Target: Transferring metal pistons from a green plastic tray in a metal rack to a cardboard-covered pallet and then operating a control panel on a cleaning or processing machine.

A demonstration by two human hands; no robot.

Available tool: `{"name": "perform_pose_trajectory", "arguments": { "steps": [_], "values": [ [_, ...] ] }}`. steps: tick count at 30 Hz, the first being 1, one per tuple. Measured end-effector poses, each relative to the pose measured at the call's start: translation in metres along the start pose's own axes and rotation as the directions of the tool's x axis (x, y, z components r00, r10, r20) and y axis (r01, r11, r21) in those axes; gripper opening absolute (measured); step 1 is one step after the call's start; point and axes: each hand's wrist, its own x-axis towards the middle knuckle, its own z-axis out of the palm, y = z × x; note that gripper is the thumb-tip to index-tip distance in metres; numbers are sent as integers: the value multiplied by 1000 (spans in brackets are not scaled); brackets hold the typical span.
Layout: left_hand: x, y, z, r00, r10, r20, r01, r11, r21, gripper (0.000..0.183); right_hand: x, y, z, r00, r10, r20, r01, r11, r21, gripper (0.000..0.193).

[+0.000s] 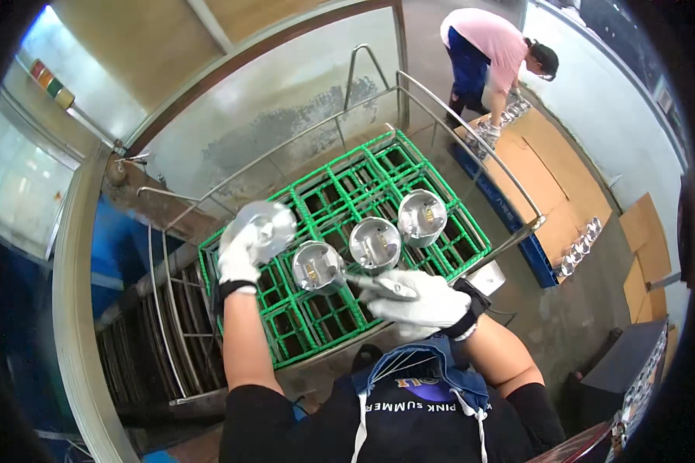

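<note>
Gloved in white, the left hand [241, 255] has its grip closed around a shiny metal piston [269, 222], lifted above the left side of the green plastic grid crate [448, 202]. The right hand [421, 297], also in a white glove, has its grip closed on a slim metal tool [378, 284] whose tip points toward a second piston [316, 266] standing in the crate's near cells. Two more pistons, a middle one [375, 243] and a far one [422, 216], stand in a slanting row across the crate to the upper right. The crate rests on a steel-rail cart [471, 135] beside a glass-panelled machine housing [270, 100]. Farther off, a co-worker in a pink top [490, 46] bends over a cardboard-covered table [548, 166] where more pistons [579, 247] sit near the edge.
</note>
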Motion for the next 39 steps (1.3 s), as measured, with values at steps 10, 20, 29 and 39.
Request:
{"name": "perform_pose_trajectory", "arguments": {
  "steps": [10,20,29,39],
  "values": [
    [69,-14,61,973,115,200,-212,790,576,26,-14,33,9,973,-17,-231,25,999,32,31],
    [65,-55,107,889,303,343,-420,239,876,9,-28,66,11,908,56,-416,-81,996,-42,25],
    [3,-58,115,587,-104,803,-808,-149,571,22,-12,28,6,957,172,-235,-161,985,63,24],
    [26,33,37,770,-301,563,-638,-364,678,39,-2,-5,1,999,52,-3,-51,966,-253,31]
  ]
}}
